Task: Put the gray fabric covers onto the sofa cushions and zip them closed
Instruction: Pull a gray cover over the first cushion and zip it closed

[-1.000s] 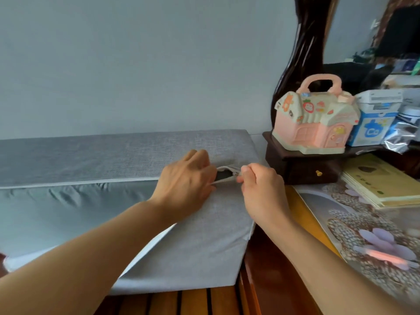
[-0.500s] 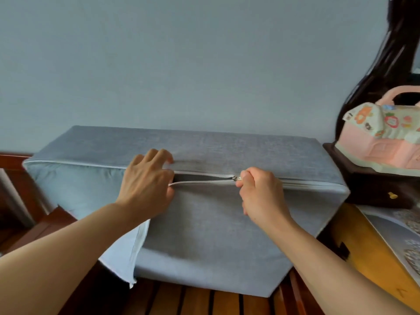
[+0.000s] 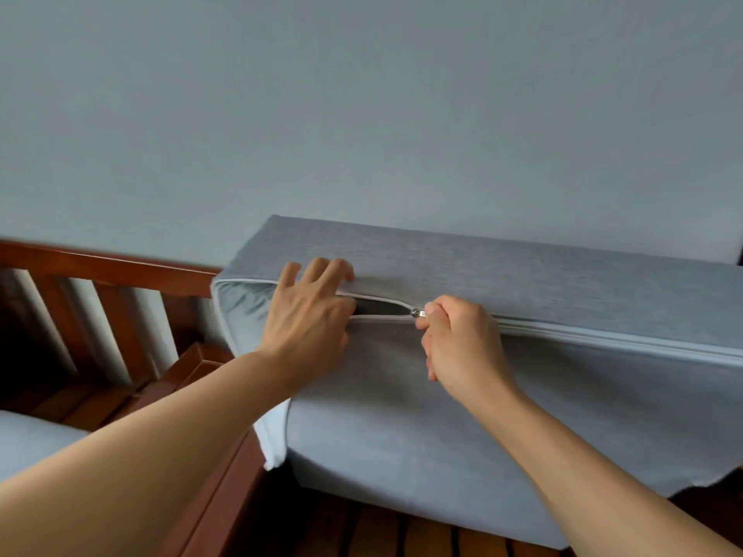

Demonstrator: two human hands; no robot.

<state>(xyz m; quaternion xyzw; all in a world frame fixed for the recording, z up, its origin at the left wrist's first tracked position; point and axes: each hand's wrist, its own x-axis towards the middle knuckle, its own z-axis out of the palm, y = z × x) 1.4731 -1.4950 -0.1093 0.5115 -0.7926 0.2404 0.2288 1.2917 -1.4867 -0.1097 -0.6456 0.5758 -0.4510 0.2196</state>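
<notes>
Right hand grip: the right hand [image 3: 462, 347], at centre frame, was curled tight, thumb and forefinger pinching the metal zipper pull [image 3: 418, 313].
Left hand grip: the left hand [image 3: 309, 319], just left of the pull, lay with fingers spread and nearly straight, pressing the gray cover [image 3: 542, 416] flat across the seam; it clasped nothing.
Zipper: to the right of the pull the teeth ran closed toward the right edge of the frame; between the pull and the left hand a short dark gap stood open.
Cushion: it stood on edge at centre and right of frame, resting on the wooden slats [image 3: 402, 532] of the sofa frame [image 3: 100, 267], its back to the wall [image 3: 362, 114].
Hidden or unclear: the zipper's left end lay under the left palm; the cushion's right end was cut off by the frame edge; the contents of the gap could not be made out.
Other: a second gray cushion [image 3: 32, 440] showed partly at lower left.
</notes>
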